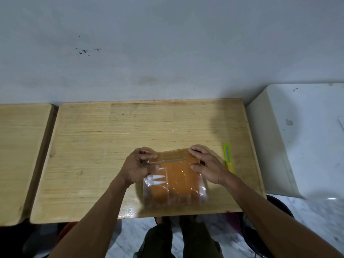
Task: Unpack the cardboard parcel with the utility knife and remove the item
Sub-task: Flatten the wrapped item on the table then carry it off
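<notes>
Sat near the front edge of the table (93, 127), the parcel (175, 175) — orange-brown cardboard under glossy clear tape, partly blurred. Held at its far end from both sides: left hand (138, 167) with fingers curled, pinching at the far-left corner and what looked like a tape edge; right hand (205, 165) with fingers bent over the far-right corner, thumb on the top face. Lay untouched just right of the parcel, the knife (228, 158), yellow-green, blade state too small to tell. Judged light and fairly stiff, small enough to steady one-handed. Seemed slick where wrapped — fingertips likely to slide on the film, so better braced at the corners or pressed flat from above. Best cut along the taped seam across the top, shallow, since the item inside could not be seen and might sit right beneath.
</notes>
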`<act>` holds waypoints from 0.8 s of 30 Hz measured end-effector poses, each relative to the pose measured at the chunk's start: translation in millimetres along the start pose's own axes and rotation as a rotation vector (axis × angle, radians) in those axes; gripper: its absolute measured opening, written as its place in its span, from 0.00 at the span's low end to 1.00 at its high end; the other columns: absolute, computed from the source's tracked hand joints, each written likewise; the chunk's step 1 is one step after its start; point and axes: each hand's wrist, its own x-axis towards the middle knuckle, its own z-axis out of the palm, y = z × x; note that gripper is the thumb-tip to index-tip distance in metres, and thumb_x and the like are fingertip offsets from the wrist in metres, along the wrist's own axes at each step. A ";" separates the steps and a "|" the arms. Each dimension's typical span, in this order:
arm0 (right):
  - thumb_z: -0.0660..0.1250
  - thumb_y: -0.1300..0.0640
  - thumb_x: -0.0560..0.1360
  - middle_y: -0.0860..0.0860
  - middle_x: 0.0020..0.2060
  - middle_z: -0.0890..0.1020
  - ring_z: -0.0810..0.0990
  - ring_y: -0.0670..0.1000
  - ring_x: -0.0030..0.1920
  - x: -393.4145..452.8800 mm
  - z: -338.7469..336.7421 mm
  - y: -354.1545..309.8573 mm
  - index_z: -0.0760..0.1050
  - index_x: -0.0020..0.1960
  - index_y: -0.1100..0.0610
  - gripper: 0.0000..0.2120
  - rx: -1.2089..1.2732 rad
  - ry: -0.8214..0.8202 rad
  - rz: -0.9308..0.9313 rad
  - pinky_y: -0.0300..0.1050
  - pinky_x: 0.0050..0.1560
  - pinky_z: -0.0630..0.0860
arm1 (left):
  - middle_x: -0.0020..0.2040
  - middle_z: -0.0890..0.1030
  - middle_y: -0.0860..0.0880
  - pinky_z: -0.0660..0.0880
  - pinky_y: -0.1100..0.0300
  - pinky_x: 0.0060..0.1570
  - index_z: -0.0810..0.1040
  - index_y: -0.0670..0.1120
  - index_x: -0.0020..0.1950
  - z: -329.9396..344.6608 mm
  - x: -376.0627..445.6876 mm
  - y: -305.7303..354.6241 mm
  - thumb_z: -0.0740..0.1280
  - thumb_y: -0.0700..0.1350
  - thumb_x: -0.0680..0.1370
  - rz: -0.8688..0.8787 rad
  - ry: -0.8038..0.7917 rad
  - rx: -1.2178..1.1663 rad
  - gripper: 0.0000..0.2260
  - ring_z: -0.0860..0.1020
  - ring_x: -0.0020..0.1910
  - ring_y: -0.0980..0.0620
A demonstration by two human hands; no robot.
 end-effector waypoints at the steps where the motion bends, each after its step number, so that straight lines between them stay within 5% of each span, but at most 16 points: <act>1: 0.67 0.64 0.78 0.42 0.71 0.62 0.63 0.41 0.70 -1.5 0.4 -1.8 0.64 0.76 0.55 0.28 -0.019 -0.014 -0.005 0.22 0.61 0.65 | 0.61 0.78 0.48 0.77 0.60 0.60 0.87 0.45 0.55 1.1 -0.8 0.3 0.81 0.37 0.66 0.000 -0.007 0.020 0.18 0.78 0.61 0.55; 4: 0.65 0.59 0.79 0.42 0.74 0.59 0.60 0.43 0.73 -3.0 5.1 -4.2 0.59 0.78 0.55 0.30 -0.143 -0.017 -0.032 0.40 0.74 0.65 | 0.58 0.78 0.48 0.80 0.61 0.48 0.80 0.39 0.59 10.7 -7.8 5.9 0.77 0.31 0.70 -0.008 0.046 -0.058 0.19 0.80 0.54 0.50; 8: 0.59 0.47 0.82 0.39 0.79 0.46 0.48 0.42 0.78 -6.0 17.9 -4.1 0.50 0.80 0.52 0.32 -0.294 -0.020 -0.005 0.36 0.73 0.49 | 0.53 0.80 0.51 0.81 0.66 0.41 0.70 0.39 0.65 29.2 -17.6 23.2 0.70 0.35 0.77 -0.127 0.086 -0.188 0.18 0.81 0.51 0.53; 10: 0.56 0.45 0.82 0.39 0.79 0.42 0.44 0.43 0.78 -8.3 26.1 -4.5 0.46 0.81 0.52 0.32 -0.320 0.001 0.003 0.37 0.73 0.46 | 0.56 0.81 0.48 0.79 0.66 0.51 0.75 0.41 0.66 35.2 -18.5 19.5 0.68 0.44 0.81 -0.028 0.148 0.113 0.15 0.80 0.55 0.52; 13: 0.54 0.45 0.82 0.41 0.79 0.42 0.43 0.43 0.79 -12.0 35.6 -6.3 0.47 0.81 0.55 0.32 -0.335 0.050 0.023 0.37 0.74 0.46 | 0.63 0.79 0.45 0.65 0.42 0.70 0.82 0.45 0.62 44.4 -20.4 7.2 0.55 0.53 0.82 0.197 0.151 0.600 0.20 0.70 0.70 0.45; 20: 0.56 0.52 0.82 0.49 0.79 0.50 0.50 0.48 0.79 -14.4 52.6 0.2 0.58 0.77 0.60 0.26 -0.415 0.169 -0.031 0.41 0.77 0.53 | 0.78 0.67 0.44 0.50 0.46 0.78 0.72 0.45 0.74 64.8 -30.4 1.1 0.40 0.55 0.78 0.121 0.107 0.772 0.33 0.56 0.81 0.44; 24: 0.56 0.53 0.82 0.53 0.80 0.52 0.45 0.53 0.80 -14.5 63.5 13.0 0.58 0.77 0.61 0.26 -0.424 0.203 -0.049 0.47 0.79 0.49 | 0.79 0.64 0.42 0.50 0.47 0.78 0.71 0.43 0.74 71.5 -37.0 -8.7 0.42 0.55 0.78 0.121 0.117 0.762 0.33 0.54 0.81 0.42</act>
